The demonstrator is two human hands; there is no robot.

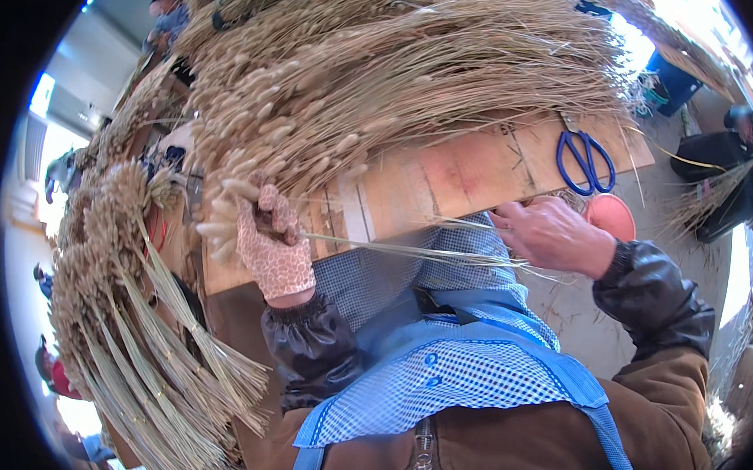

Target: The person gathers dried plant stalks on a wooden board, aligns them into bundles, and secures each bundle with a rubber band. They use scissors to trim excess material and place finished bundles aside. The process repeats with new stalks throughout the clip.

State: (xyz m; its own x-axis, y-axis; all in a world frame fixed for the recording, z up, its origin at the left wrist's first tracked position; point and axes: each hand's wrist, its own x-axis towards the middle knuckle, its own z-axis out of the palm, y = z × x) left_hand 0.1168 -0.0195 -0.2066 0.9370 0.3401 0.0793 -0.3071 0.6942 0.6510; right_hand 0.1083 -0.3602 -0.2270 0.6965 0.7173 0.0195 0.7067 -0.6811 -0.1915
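Observation:
My left hand [276,242], in a patterned tan glove, is closed round a small bunch of dried bunny-tail grass [418,253]. Its fluffy heads stick out to the left of the fist, and the pale stems stretch right across my lap. My bare right hand [555,233] is by the board's front edge, just above the stem ends, with its fingers pinched together. A thin stem runs up to those fingertips, which are partly hidden. Blue-handled scissors [585,163] lie on the wooden board [474,168] beyond my right hand.
A large heap of dried grass [419,67] covers the far part of the board. Tied bundles [157,351] are laid out at the left. A pink round container [611,217] stands beside my right wrist. A blue bin [670,84] and a person holding grass [751,152] are at the right.

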